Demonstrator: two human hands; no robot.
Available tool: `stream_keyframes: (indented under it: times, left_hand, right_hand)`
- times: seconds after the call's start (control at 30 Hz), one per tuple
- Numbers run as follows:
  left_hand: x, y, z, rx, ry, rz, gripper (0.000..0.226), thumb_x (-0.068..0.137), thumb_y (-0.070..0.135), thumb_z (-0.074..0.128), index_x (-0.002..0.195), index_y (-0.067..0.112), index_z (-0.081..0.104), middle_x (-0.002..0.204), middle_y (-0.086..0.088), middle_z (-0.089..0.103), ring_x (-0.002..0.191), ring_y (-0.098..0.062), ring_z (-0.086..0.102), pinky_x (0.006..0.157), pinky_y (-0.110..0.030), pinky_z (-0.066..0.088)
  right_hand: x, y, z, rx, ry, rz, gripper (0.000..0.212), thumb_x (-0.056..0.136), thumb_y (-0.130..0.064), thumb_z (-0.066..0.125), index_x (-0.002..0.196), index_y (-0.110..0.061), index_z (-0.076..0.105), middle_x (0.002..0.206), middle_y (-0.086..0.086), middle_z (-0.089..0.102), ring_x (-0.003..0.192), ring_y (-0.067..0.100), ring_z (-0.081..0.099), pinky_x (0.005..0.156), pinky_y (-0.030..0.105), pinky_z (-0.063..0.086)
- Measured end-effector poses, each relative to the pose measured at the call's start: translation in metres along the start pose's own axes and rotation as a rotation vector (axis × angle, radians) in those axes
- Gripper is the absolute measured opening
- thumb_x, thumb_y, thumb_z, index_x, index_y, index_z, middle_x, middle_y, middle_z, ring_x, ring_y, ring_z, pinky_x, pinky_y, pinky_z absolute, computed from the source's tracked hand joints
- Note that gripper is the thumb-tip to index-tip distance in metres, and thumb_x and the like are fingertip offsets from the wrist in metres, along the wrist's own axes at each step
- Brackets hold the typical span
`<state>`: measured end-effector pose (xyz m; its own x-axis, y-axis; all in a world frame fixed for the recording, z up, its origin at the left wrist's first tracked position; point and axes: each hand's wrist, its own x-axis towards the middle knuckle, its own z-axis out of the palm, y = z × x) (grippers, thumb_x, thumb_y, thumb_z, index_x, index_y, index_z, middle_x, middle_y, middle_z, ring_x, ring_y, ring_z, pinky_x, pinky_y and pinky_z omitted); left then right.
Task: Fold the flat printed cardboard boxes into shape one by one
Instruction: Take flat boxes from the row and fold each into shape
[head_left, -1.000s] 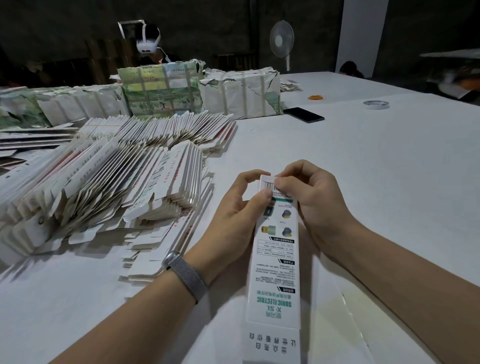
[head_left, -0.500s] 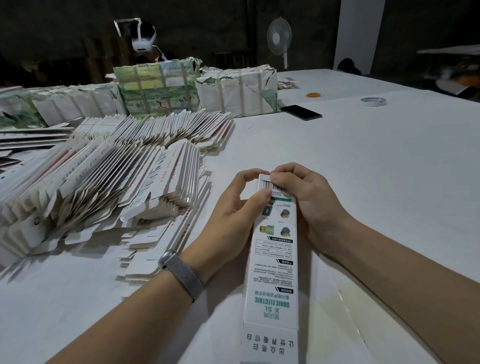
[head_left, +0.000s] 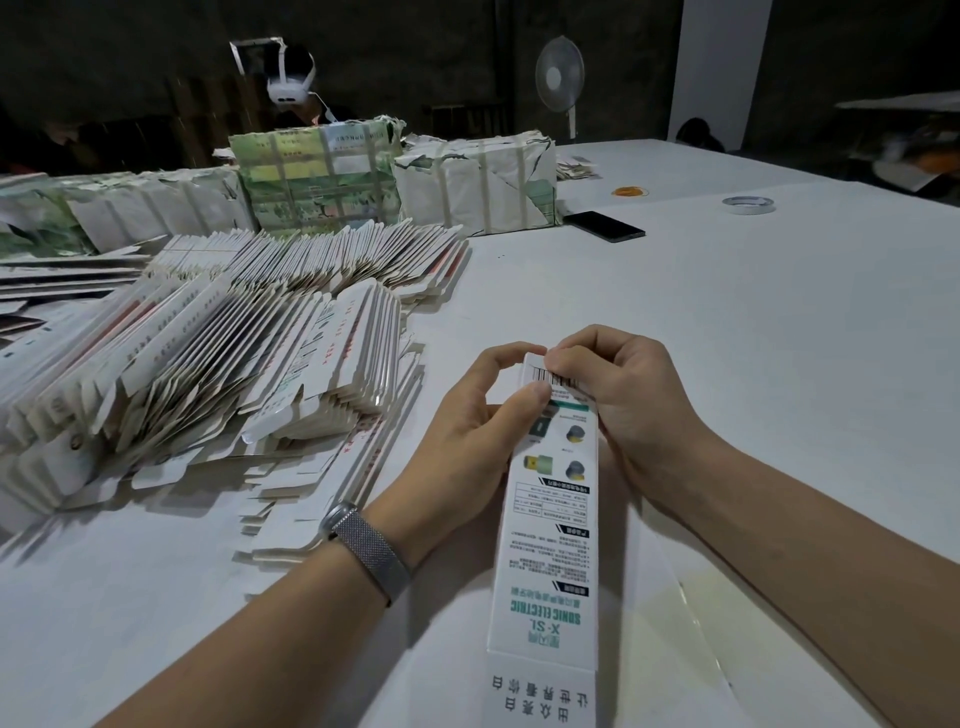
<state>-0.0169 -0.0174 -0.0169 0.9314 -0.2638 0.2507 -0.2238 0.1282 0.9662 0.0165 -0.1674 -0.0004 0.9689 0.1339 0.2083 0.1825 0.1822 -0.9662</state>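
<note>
— Where's the box?
— The long printed box (head_left: 550, 519) lies lengthwise over the white tabletop (head_left: 727, 364), its far end pinched by the left hand (head_left: 467, 431) and the right hand (head_left: 623, 400), fingers curled on the barcode flap.
— Anything inside it?
— Can't tell; its near end is cut off by the frame.
— And the rest?
— Flat boxes (head_left: 218, 374) fanned in rows at left, wrapped bundles (head_left: 478, 187) behind; their contents are hidden.

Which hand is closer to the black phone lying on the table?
Right. The right hand pinches the long white printed cardboard box, on the side of the flat black phone; the left hand grips it farther left.
</note>
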Motion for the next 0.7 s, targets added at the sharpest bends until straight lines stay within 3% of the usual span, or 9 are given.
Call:
stream_keyframes:
  times: [0.23, 0.47, 0.7]
  left_hand:
    - [-0.0004, 0.0003, -0.0022, 0.046, -0.014, -0.034, 0.037, 0.093, 0.033, 0.056, 0.129, 0.030, 0.049, 0.095, -0.020, 0.076, 0.075, -0.030, 0.071, 0.064, -0.034, 0.058]
    - [-0.0011, 0.0021, -0.0034, 0.030, -0.033, -0.041, 0.040, 0.094, 0.030, 0.056, 0.133, 0.031, 0.047, 0.094, -0.015, 0.077, 0.073, -0.024, 0.073, 0.060, -0.030, 0.058]
    - [-0.0021, 0.0036, -0.0033, 0.045, -0.021, -0.046, 0.045, 0.094, 0.032, 0.055, 0.138, 0.029, 0.045, 0.103, -0.020, 0.076, 0.080, -0.029, 0.072, 0.067, -0.037, 0.060]
  right_hand:
    - [-0.0001, -0.0002, 0.0020, -0.009, 0.012, 0.017, 0.014, 0.072, -0.022, 0.068, 0.058, -0.023, 0.069, 0.066, 0.005, 0.068, 0.056, 0.021, 0.066, 0.061, 0.036, 0.055]
    - [0.0000, -0.0009, 0.0021, -0.008, 0.018, 0.036, 0.014, 0.071, -0.024, 0.066, 0.058, -0.024, 0.068, 0.062, 0.004, 0.066, 0.055, 0.019, 0.061, 0.064, 0.038, 0.051]
    - [0.0013, -0.0010, -0.0007, -0.010, -0.004, 0.033, 0.018, 0.075, -0.022, 0.065, 0.058, -0.024, 0.069, 0.062, 0.004, 0.066, 0.055, 0.019, 0.062, 0.061, 0.036, 0.052]
